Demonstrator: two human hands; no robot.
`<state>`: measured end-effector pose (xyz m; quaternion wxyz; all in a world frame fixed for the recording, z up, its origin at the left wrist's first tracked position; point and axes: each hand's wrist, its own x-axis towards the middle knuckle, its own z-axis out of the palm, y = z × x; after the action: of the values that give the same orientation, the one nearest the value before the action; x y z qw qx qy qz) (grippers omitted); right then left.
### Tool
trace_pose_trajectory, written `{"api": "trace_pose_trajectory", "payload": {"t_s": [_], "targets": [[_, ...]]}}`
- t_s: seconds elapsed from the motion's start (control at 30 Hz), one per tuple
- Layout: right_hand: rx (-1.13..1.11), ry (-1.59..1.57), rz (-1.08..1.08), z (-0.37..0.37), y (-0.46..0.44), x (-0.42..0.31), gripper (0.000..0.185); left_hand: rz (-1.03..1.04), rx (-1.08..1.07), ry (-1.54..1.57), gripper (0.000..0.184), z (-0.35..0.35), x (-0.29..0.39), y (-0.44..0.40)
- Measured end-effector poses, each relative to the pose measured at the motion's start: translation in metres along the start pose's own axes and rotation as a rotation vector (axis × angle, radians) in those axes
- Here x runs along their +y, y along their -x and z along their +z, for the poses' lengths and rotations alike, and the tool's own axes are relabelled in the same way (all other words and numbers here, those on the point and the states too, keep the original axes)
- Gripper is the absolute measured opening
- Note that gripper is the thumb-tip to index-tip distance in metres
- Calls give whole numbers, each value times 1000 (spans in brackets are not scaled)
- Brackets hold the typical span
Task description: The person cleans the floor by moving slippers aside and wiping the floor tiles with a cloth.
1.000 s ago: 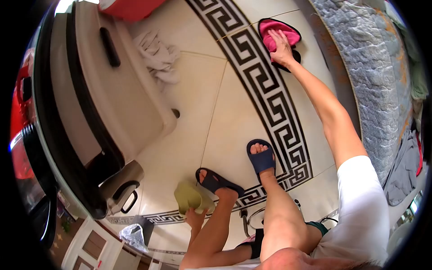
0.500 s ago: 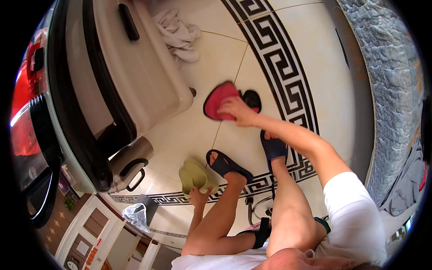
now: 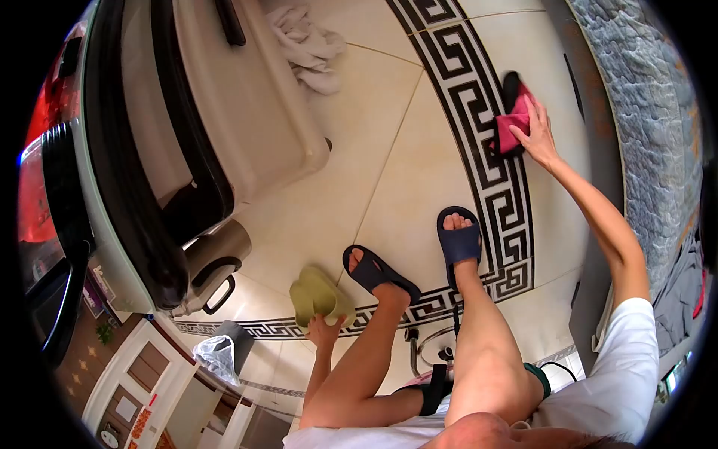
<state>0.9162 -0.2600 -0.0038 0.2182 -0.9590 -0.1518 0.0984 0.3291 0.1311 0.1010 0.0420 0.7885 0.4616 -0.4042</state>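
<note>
My right hand (image 3: 540, 138) is closed around a pair of pinkish-red slippers with black soles (image 3: 514, 123), over the dark patterned floor border near the bed. Low on the left, my left hand (image 3: 324, 330) grips a pair of olive-green slippers (image 3: 323, 290) by their near end. My left fingers are partly hidden behind that pair. On my own feet are dark blue slides (image 3: 460, 243), planted on the tiles between the two hands.
A beige suitcase-like case (image 3: 247, 90) stands at left, with a crumpled white cloth (image 3: 308, 46) behind it. A metal mug-shaped container (image 3: 218, 258) and a bin with a plastic bag (image 3: 218, 358) are lower left. The bed with a quilted cover (image 3: 643, 112) borders the right.
My right hand has carried the red slippers right and away from me, from the middle of the floor to beside the bed. My left hand and the green slippers have barely moved.
</note>
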Motion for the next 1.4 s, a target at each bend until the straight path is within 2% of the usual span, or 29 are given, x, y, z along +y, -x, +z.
{"api": "trace_pose_trajectory", "payload": {"t_s": [0.03, 0.1, 0.17, 0.27, 0.37, 0.5, 0.57, 0.6, 0.7, 0.73, 0.77, 0.83, 0.87, 0.93, 1.0, 1.07, 1.17, 1.23, 1.33, 1.4], "targets": [[-18, 114, 62, 18, 0, 17, 79, -3, -2, 15, 67, 1, -2, -3], [5, 237, 25, 33, -4, -23, 81, -19, 2, -2, 65, 2, -6, -7], [-11, 228, -63, 46, -16, -69, 84, -27, 9, -13, 63, 2, -9, -11], [-42, 180, -195, 70, -42, -143, 70, -25, -2, 2, 61, 5, -10, -19], [-140, 133, -333, 101, -57, -218, 66, -24, -54, 17, 62, 3, -15, -25], [-223, 64, -541, 137, -53, -281, 47, -28, -102, 20, 67, 2, -17, -32], [-222, 86, -634, 149, -48, -293, 41, -32, -133, 18, 68, 1, -15, -34], [-249, 150, -694, 154, -45, -294, 31, -35, -130, 20, 67, 3, -16, -35], [-235, 175, -868, 154, -21, -281, 23, -40, -129, 17, 67, 6, -17, -38], [-302, 245, -937, 145, -11, -274, 18, -42, -137, 11, 66, 4, -15, -37], [-336, 198, -1057, 142, 0, -261, 17, -43, -145, 6, 66, 2, -13, -36], [-459, 134, -1104, 130, 23, -248, 23, -51, -168, 46, 68, -2, -11, -35], [-516, 47, -997, 124, 29, -241, 27, -56, -181, 65, 69, -3, -9, -35], [-631, -131, -766, 94, 33, -231, 35, -46, -72, 63, 74, 3, -9, -35], [-476, -536, -621, 69, 15, -214, 44, 10, 49, 51, 78, 6, -7, -26], [-191, -575, -535, 47, -4, -194, 45, 118, 204, 48, 82, -8, 11, -20], [-28, -301, -479, 18, -36, -157, 55, 350, 268, 138, 79, -30, 38, -23], [-88, -8, -405, 27, -49, -125, 63, 462, 251, 261, 77, -44, 62, -28], [-56, 207, -355, 54, -29, -117, 68, 610, 207, 387, 74, -56, 91, -38], [-79, 219, -428, 73, -12, -126, 67, 679, 163, 439, 73, -60, 107, -38]]}}
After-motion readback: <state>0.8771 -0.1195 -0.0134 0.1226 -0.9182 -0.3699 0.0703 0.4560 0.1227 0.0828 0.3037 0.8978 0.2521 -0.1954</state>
